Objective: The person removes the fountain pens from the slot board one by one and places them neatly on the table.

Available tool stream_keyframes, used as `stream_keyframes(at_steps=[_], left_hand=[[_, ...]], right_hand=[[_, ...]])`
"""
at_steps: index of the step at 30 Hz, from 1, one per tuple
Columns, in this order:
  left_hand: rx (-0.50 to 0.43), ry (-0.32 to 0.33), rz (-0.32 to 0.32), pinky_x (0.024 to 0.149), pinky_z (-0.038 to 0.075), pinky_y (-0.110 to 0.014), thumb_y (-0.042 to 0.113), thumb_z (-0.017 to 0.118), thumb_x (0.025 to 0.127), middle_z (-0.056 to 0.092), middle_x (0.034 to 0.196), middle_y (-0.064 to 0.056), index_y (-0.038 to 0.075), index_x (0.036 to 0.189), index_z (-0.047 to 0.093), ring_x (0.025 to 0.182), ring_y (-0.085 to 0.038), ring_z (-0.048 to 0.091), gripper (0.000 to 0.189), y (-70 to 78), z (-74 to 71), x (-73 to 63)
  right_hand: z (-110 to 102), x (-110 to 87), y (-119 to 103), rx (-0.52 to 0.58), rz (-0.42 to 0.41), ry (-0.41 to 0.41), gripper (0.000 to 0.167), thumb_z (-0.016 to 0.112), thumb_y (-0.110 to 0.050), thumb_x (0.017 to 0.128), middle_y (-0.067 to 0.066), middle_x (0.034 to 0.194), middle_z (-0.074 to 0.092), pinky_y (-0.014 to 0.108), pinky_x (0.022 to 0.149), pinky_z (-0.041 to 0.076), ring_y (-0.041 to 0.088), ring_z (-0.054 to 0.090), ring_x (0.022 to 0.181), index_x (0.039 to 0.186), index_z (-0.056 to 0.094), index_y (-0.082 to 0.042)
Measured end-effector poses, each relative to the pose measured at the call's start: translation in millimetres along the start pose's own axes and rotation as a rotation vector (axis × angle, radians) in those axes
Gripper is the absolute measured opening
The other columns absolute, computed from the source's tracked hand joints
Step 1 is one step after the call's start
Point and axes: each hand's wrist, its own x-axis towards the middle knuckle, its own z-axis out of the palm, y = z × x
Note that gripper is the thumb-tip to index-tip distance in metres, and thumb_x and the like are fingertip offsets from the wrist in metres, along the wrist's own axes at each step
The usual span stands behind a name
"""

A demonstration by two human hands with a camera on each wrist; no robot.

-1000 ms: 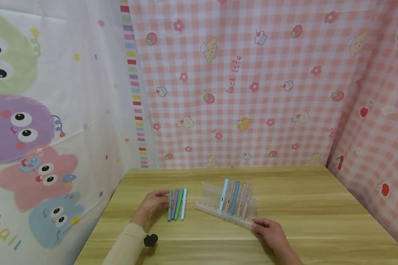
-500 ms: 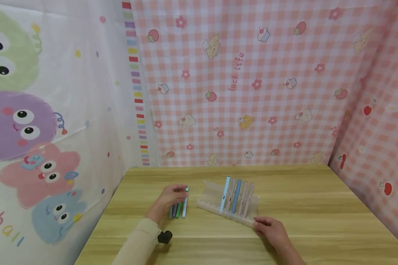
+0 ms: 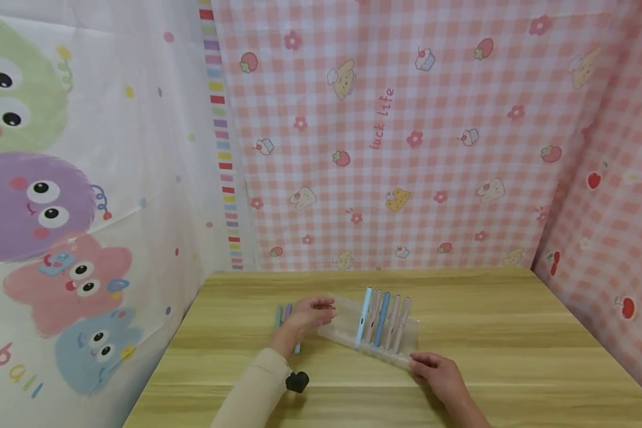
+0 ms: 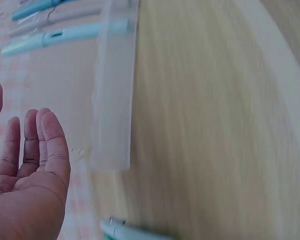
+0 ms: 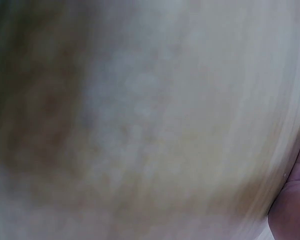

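Note:
A translucent plastic pen case lies open on the table, its front ridge slanting toward me at the right. Pens stand in a row in it: a light blue pen, a darker blue pen and several greyish-pink pens. My right hand pinches the case's right front corner. At the case's vacant left end hovers my left hand; the left wrist view shows its fingers extended, holding nothing. Beneath that arm, partly hidden, lie loose pens, among them a grey-green pen and a purple pen.
The wooden table extends around the case. A pink checked curtain hangs behind it, and a white cartoon-print curtain hangs at the left. A black heart-shaped piece sits at my left wrist.
My left hand has moved right from beside the loose pens, across them, to the left end of the pen case. The right hand keeps its hold on the corner.

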Motion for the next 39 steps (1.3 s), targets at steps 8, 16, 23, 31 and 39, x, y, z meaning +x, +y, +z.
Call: stream_keyframes(at_steps=[8,16,23,31,39], left_hand=[[0.052,-0.02,0.022,0.081,0.056,-0.031,-0.001,0.07,0.09,0.066,0.1,-0.009,-0.015,0.123,0.057,0.085,-0.013,0.063,0.038,-12.4,24.5,9.6],[0.079,-0.047,0.038,0.081,0.055,-0.031,-0.002,0.072,0.087,0.066,0.103,-0.012,-0.011,0.12,0.061,0.088,-0.016,0.061,0.036,-17.8,42.5,9.6],[0.114,-0.034,0.027,0.081,0.053,-0.032,0.003,0.074,0.087,0.066,0.104,-0.01,-0.007,0.118,0.063,0.092,-0.017,0.061,0.035,-19.8,49.8,12.6],[0.091,-0.037,0.053,0.069,0.049,-0.026,-0.002,0.074,0.084,0.066,0.1,-0.009,-0.006,0.114,0.065,0.084,-0.015,0.06,0.031,-23.8,58.2,19.0],[0.095,-0.009,0.064,0.065,0.047,-0.026,-0.007,0.072,0.084,0.065,0.096,-0.008,-0.007,0.112,0.064,0.081,-0.015,0.058,0.029,-25.6,64.9,22.8]], right_hand=[[1.4,-0.1,1.9,0.008,-0.014,-0.005,0.022,0.07,0.001,0.089,0.01,0.089,0.07,0.027,0.066,0.057,0.017,0.064,0.076,0.107,0.068,0.014],[1.9,-2.6,3.4,0.013,0.005,0.001,0.022,0.07,0.002,0.088,0.009,0.089,0.07,0.027,0.066,0.056,0.017,0.063,0.076,0.107,0.068,0.014],[0.5,-2.6,2.4,-0.006,0.005,0.001,0.021,0.069,0.001,0.09,0.01,0.091,0.071,0.028,0.066,0.056,0.016,0.063,0.077,0.107,0.068,0.013],[0.1,-3.8,-0.4,0.006,-0.012,0.005,0.022,0.07,0.001,0.089,0.012,0.092,0.071,0.028,0.066,0.056,0.015,0.063,0.076,0.107,0.068,0.014],[-0.9,-2.2,-1.1,0.007,-0.016,0.004,0.022,0.069,0.002,0.089,0.011,0.091,0.071,0.028,0.066,0.056,0.016,0.063,0.076,0.107,0.068,0.014]])
